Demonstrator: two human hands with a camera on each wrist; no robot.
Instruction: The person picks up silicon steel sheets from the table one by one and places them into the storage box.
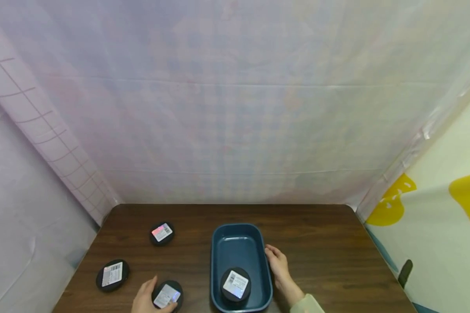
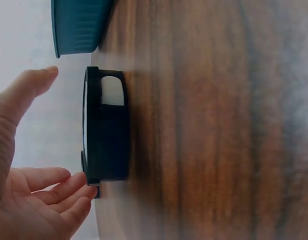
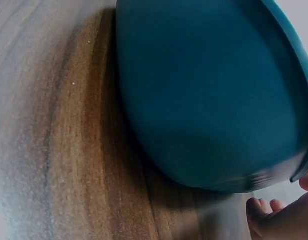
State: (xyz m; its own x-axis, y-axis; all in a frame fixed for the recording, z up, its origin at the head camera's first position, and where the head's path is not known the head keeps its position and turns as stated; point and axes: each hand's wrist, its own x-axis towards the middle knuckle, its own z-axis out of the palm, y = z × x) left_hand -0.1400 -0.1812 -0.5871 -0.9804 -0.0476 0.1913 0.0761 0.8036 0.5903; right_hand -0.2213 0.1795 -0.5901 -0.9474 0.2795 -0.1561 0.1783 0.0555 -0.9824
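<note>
A round black container (image 1: 166, 294) with a white label lies near the table's front edge, left of the dark blue tray (image 1: 215, 261). My left hand (image 1: 145, 298) is spread around this container. In the left wrist view its fingertips (image 2: 86, 187) are right at the container's lower edge, while the thumb stands apart from its side. A second labelled black container (image 1: 235, 284) sits inside the tray, toward its near end. At the tray's right side, my right hand (image 1: 280, 269) has its fingertips against the outer rim, fingers loosely extended. The right wrist view shows mostly the tray's outer wall (image 3: 209, 100).
Two more black containers stand on the brown wooden table (image 1: 317, 243): one at the back left (image 1: 162, 234), one at the far left (image 1: 112, 275). A pale patterned curtain (image 1: 227, 130) hangs behind, with more sheeting along both sides.
</note>
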